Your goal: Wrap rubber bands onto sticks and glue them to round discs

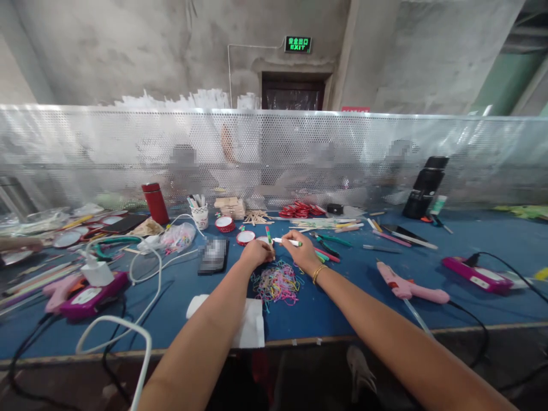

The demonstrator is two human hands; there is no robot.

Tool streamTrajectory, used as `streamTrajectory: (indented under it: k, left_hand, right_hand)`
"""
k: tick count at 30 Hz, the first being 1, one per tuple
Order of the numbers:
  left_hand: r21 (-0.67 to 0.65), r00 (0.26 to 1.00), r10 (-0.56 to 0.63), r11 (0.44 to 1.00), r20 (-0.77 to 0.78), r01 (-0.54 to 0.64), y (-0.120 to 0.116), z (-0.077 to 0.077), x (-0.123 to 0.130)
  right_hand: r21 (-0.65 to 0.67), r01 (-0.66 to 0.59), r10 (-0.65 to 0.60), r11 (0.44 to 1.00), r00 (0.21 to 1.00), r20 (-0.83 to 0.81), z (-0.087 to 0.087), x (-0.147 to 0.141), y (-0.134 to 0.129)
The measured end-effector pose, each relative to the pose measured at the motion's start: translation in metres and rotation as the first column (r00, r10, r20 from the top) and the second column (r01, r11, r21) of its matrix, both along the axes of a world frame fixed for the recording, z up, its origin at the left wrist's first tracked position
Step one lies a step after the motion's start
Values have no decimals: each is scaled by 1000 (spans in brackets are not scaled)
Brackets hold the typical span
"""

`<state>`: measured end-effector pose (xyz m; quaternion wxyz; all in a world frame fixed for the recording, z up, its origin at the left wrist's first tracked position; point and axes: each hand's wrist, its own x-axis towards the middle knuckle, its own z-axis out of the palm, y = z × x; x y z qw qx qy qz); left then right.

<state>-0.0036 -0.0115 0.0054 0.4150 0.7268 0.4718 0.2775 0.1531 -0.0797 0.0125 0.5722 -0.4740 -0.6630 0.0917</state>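
Observation:
Between the fingers of my left hand stands a small wooden craft stick, its upper part coloured red and green. My right hand is closed around a white marker with a green end, its tip pointing left at the stick. I cannot tell whether tip and stick touch. Just below both hands lies a tangled heap of thin coloured loops. Behind my left hand are a red-rimmed round disc and another pale disc, partly hidden. A folded white cloth or paper lies partly beneath my left forearm.
A phone and white cable lie left; a pink glue gun and purple power strip lie right. Behind are pliers, a pen cup, a red flask and a perforated metal screen. Another person's hand shows far left.

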Motion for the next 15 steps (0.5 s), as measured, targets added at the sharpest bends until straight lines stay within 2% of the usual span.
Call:
streamTrajectory:
  k: [8,11,15]
  left_hand:
    - [1,999,29,1000,-40,-29,-6,6,1]
    - [5,1000,-2,1000,-23,2,-3,3,1]
    - [6,1000,-12,1000,-19,12,6,-3,1]
  right_hand:
    - [-5,-6,6,1000,1000,16,-1,1,1]
    - [3,7,-7,1000,1000,1,0,0,0]
    - [1,-43,43,999,999,10,1,0,0]
